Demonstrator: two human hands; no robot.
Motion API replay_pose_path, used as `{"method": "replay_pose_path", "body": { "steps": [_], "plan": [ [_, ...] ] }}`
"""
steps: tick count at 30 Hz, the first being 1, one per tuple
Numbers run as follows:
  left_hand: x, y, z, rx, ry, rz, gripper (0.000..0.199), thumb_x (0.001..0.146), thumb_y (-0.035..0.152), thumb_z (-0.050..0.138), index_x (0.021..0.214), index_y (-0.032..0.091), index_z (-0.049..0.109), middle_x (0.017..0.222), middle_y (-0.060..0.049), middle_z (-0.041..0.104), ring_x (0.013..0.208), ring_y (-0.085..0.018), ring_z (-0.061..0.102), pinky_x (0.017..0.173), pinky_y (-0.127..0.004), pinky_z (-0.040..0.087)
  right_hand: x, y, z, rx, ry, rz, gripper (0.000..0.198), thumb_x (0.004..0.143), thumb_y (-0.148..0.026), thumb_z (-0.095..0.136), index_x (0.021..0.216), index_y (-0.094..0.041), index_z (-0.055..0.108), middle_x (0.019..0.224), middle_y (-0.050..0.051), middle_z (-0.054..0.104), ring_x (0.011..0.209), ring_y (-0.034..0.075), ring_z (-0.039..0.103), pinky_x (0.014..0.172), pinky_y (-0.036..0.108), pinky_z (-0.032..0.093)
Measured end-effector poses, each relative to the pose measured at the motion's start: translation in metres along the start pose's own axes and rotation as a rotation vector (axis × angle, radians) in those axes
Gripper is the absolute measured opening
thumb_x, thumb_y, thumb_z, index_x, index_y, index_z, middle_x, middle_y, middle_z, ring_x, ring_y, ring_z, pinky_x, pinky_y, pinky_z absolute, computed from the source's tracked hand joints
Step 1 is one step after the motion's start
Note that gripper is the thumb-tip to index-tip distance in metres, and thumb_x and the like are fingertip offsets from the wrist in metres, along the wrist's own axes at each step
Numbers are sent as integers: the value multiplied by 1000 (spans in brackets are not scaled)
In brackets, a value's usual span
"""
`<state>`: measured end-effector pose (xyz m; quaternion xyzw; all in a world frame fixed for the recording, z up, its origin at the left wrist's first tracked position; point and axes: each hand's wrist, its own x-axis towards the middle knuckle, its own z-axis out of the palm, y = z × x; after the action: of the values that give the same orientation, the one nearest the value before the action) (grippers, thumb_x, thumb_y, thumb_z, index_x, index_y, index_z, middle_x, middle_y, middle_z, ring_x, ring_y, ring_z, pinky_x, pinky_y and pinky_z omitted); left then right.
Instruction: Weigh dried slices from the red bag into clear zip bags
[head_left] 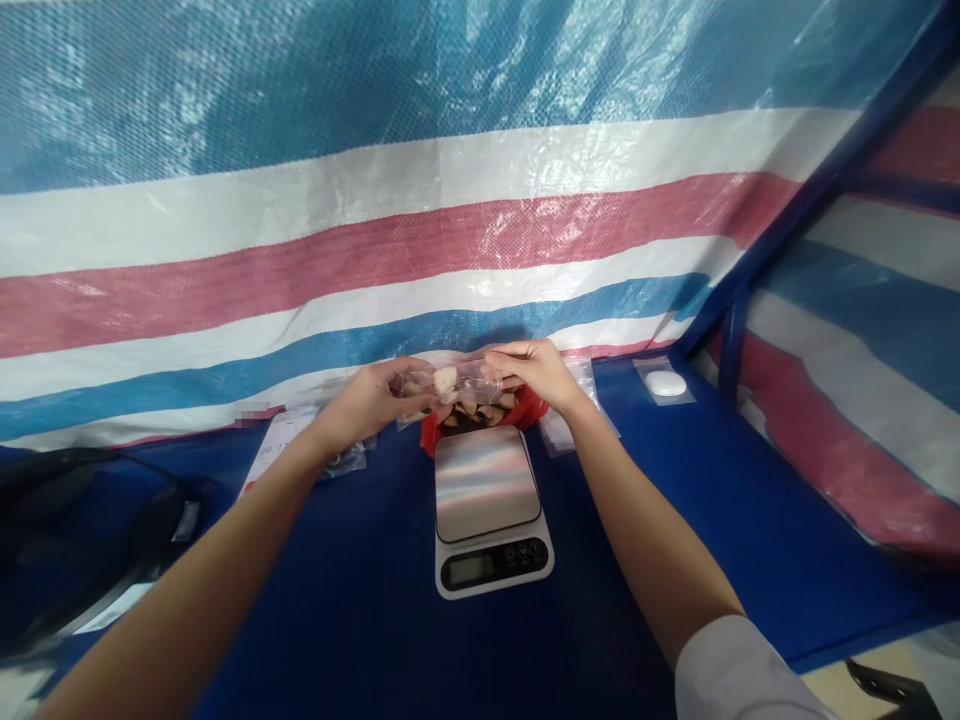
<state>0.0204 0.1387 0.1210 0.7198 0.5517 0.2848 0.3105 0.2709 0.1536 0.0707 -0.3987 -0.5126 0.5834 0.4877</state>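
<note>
A clear plastic bag [472, 378] with a pale chunk [445, 380] inside is stretched between my two hands. My left hand [371, 398] grips its left end, and my right hand [534, 366] pinches its right end. Just below the bag sits a red bag [431, 435], open at the top, full of brown and whitish pieces [480, 412] that look like dried slices. Nearer to me stands a white kitchen scale [491, 590] with a bare metal plate [487, 485] and a dark display. The bag partly covers the red bag's far side.
Flat clear bags [559, 430] lie right of the red bag. A white oval object [665, 384] rests on a small clear bag farther right. Small filled bags [345, 460] and a white printed sheet [274, 440] are at left, beside a black strap [150, 470]. Striped sheeting [450, 230] hangs behind.
</note>
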Motion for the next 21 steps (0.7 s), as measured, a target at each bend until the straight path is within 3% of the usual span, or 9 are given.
{"method": "replay_pose_path", "body": {
  "steps": [3,7,11,17,21],
  "plan": [
    [9,-4,-5,5,-36,-19,64,58,63,83,104,20,70,68,0,68,59,-18,62,53,-27,47,2,2,-4,9,5,6,26,74,-38,82,92,-19,80,86,5,79,77,16,74,77,33,62],
    [19,-11,-9,3,29,-22,68,57,65,83,104,18,68,72,-2,69,68,-20,67,61,-29,52,4,5,-5,-39,5,-35,19,76,-33,78,90,-20,81,84,2,78,76,15,71,76,31,61],
    [27,-13,-9,58,52,25,62,60,65,80,101,19,70,77,-3,71,71,-20,67,65,-31,54,6,11,-4,-145,20,-99,13,79,-28,73,85,-21,81,86,1,78,76,15,69,75,30,59],
    [37,-5,-15,114,20,85,53,64,62,79,94,19,74,83,-5,74,73,-21,68,68,-30,54,8,14,1,-378,95,-85,11,80,-21,70,80,-21,80,76,1,75,71,15,67,71,30,56],
    [39,-2,-19,106,6,90,46,66,58,80,92,20,75,88,-6,76,75,-21,69,68,-30,56,9,21,7,-409,81,-69,13,84,-24,67,82,-21,80,73,1,73,68,15,67,65,28,55]
  ]
}}
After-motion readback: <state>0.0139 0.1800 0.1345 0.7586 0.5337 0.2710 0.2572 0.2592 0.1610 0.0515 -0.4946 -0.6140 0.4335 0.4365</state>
